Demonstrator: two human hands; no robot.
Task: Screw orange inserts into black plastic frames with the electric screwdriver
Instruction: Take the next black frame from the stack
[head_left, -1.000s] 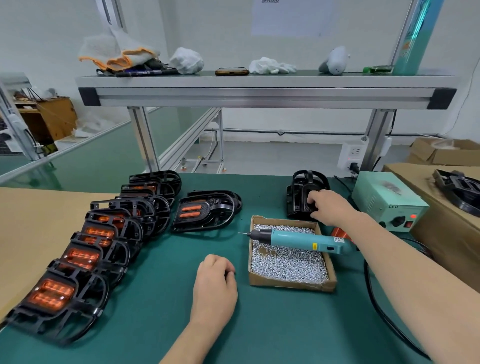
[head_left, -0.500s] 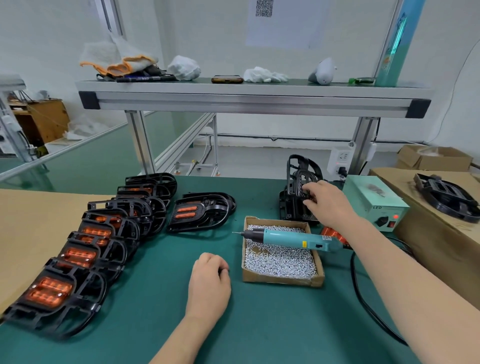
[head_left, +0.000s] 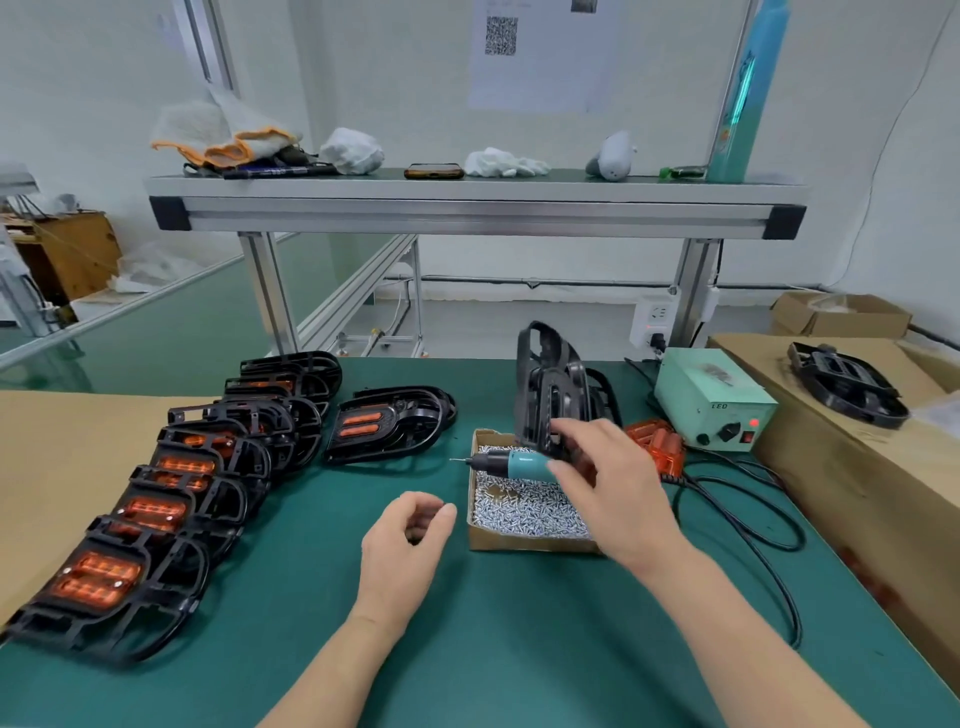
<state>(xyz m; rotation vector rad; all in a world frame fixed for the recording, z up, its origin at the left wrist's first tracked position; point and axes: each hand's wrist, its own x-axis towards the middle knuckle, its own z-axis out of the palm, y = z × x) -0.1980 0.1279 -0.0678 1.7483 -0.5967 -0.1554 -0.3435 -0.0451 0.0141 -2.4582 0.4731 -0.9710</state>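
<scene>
Head view: my right hand (head_left: 608, 483) pinches a black frame (head_left: 548, 395) by its lower edge, standing it upright over the far edge of the screw box (head_left: 524, 540), where the teal screwdriver (head_left: 511, 464) rests. My left hand (head_left: 405, 540) hovers loosely curled, holding nothing. Finished frames (head_left: 150, 499) (orange inserts glowing) line the green worktop (head_left: 519, 649) towards its left edge.

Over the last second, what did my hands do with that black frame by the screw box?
The right hand took hold of the black frame behind the screw box, tipped it upright and lifted it toward you. The left hand loosened from a fist, fingers now curled open above the mat. The electric screwdriver stayed lying across the box, and the finished frames stayed in their row.
</scene>
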